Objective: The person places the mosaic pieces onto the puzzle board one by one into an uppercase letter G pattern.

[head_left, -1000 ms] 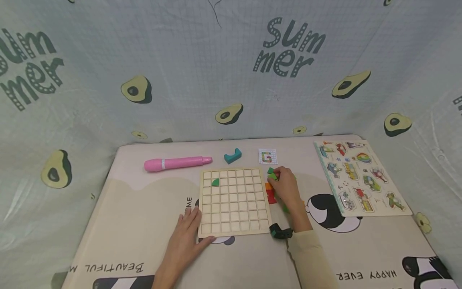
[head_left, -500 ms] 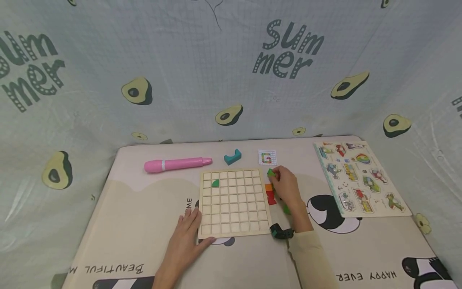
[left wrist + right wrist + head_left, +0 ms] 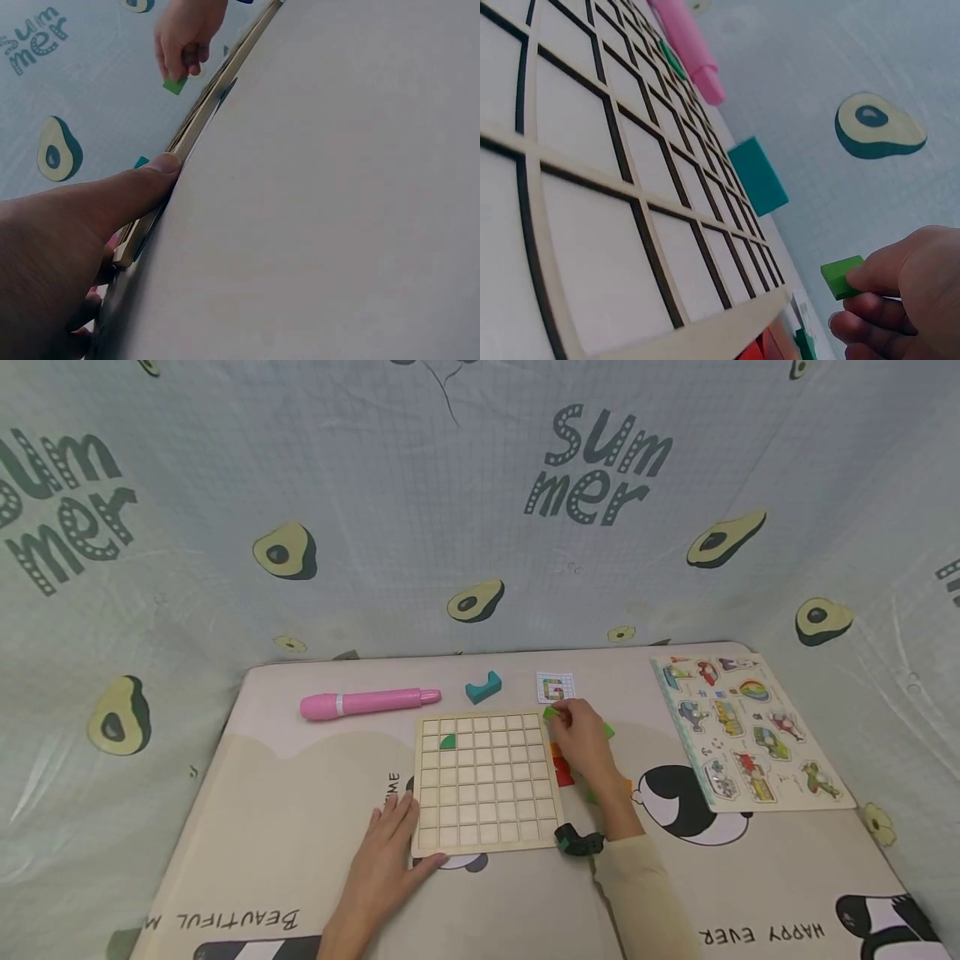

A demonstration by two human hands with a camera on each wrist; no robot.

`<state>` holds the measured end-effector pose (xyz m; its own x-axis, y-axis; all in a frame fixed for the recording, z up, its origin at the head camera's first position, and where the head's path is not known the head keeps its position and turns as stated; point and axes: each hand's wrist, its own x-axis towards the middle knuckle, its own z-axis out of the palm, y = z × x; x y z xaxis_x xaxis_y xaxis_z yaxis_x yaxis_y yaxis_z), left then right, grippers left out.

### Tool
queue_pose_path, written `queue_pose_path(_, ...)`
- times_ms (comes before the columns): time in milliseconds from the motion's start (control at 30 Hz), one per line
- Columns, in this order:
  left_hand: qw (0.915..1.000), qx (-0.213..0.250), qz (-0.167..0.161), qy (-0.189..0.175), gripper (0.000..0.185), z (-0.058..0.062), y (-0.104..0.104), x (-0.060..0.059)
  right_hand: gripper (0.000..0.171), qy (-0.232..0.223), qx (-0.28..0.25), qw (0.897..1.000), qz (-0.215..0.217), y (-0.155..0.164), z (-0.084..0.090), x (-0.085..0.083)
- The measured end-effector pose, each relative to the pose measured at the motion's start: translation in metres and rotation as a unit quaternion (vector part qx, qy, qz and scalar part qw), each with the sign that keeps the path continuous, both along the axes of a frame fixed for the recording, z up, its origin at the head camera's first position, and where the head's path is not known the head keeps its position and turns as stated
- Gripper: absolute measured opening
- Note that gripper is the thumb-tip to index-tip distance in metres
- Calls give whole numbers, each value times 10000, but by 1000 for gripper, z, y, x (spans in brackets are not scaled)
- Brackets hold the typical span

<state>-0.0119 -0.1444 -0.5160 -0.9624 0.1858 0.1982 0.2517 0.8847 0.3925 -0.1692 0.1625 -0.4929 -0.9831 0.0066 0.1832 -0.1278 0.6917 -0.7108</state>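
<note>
A wooden grid board (image 3: 483, 777) lies on the table with one green quarter-round piece (image 3: 447, 741) in its upper left cells. My right hand (image 3: 581, 745) pinches a small green block (image 3: 551, 713) just above the board's far right corner; the same green block (image 3: 841, 277) shows at my fingertips in the right wrist view and again as the green block (image 3: 175, 85) in the left wrist view. My left hand (image 3: 386, 852) lies flat at the board's near left corner, its thumb (image 3: 142, 187) against the board's edge (image 3: 199, 120).
Loose red, orange and green pieces (image 3: 561, 764) lie right of the board. Behind it are a pink marker (image 3: 367, 701), a teal block (image 3: 483, 686) and a pattern card (image 3: 556, 687). A vehicle puzzle board (image 3: 746, 727) lies at the right. Avocado-print cloth walls surround the table.
My right hand has lifted the green block from the pile and carried it left toward the board's far right corner. The left hand has stayed put.
</note>
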Motion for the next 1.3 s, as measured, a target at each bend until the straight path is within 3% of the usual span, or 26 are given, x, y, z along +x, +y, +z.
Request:
queue_pose_path(133,9998,42,30,-174,91,1,0,0,25,-9,-73,9996,275,-8,3,-3)
queue_pose_path(433,9998,15,48,-172,90,1,0,0,19,-187,-128,9967,783,-33,10,-5)
queue_pose_path(667,9998,17,39,-189,90,0,0,0,16,-153,-83,9936,1119,-50,4,-9)
queue_pose_path(933,9999,-48,-14,102,87,0,-1,0,14,-282,-151,9903,1353,-69,-4,-12)
queue_pose_path(1300,9999,-31,-20,-118,86,2,-1,-1,15,-272,146,9842,1742,-90,-10,-9)
